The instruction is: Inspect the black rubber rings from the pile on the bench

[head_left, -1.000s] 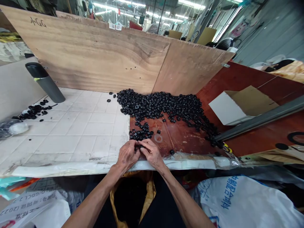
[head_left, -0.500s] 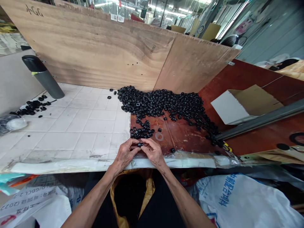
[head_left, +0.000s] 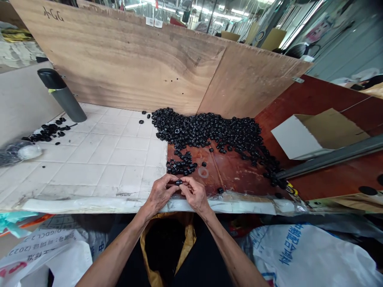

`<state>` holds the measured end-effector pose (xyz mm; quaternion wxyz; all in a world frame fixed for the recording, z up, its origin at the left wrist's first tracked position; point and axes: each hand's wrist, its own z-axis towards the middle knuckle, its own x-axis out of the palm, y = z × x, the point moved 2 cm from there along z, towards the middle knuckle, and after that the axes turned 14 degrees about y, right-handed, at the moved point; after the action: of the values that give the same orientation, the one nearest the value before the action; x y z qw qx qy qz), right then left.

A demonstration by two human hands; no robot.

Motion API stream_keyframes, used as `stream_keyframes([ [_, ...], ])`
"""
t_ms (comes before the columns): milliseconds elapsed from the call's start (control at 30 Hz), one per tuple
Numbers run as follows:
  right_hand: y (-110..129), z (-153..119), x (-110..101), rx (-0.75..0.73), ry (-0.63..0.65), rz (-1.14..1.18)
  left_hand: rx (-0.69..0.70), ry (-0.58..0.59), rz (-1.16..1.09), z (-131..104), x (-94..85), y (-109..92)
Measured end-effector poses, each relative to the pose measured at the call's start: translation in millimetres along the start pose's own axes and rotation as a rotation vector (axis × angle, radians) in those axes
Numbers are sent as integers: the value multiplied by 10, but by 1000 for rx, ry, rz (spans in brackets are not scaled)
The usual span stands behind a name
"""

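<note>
A small black part (head_left: 178, 182) is pinched between the fingertips of both hands, just above the table's front edge. My left hand (head_left: 161, 193) grips it from the left, thumb and forefinger closed on it. From the right, my right hand (head_left: 195, 193) holds its other side in the same way. A small cluster of black parts (head_left: 182, 164) lies just beyond the fingertips. Farther back, a large heap of black parts (head_left: 206, 129) rests against the wooden board. One loose black part (head_left: 220, 190) sits right of my right hand.
A dark bottle (head_left: 70, 99) stands at the back left, near scattered black pieces (head_left: 48, 132). On the right are an open carton (head_left: 314, 133) and a metal bar (head_left: 329, 157). Below the table edge, an open yellow bag (head_left: 190, 235) lies between white sacks (head_left: 317, 255).
The view has shifted slightly, so the surroundings appear a little farther right. Both hands still hold the small black part, with only slight finger movement.
</note>
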<state>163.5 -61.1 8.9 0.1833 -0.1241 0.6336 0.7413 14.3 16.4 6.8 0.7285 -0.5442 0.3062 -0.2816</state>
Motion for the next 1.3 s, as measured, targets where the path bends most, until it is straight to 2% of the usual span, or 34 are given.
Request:
stream_keyframes([
  [167,-2,44,-11,77,53,22,119,27,254,-20,-1,-6],
  [333,-23,91,13,21,3,-291,149,36,284,-21,0,-5],
  [433,-35,110,45,19,-1,-374,130,45,276,-10,0,-11],
  [533,-26,113,41,58,-112,-370,94,68,263,-3,4,-16],
  [600,-10,95,14,78,-222,-293,72,92,239,0,13,-15],
  [633,-4,82,2,81,-238,-224,62,97,220,0,17,-13],
  [733,17,43,-10,32,-114,-17,25,61,116,-1,19,1],
  [800,27,20,-13,-5,-50,18,3,31,61,-4,15,5],
  [1033,52,20,-17,37,-155,-159,21,5,96,-3,2,-33],
  [1200,92,-1,-40,4,-82,-124,-16,-37,36,-6,11,-19],
  [1300,85,-3,-53,-15,-86,-97,-27,-37,-16,-3,15,-15],
])
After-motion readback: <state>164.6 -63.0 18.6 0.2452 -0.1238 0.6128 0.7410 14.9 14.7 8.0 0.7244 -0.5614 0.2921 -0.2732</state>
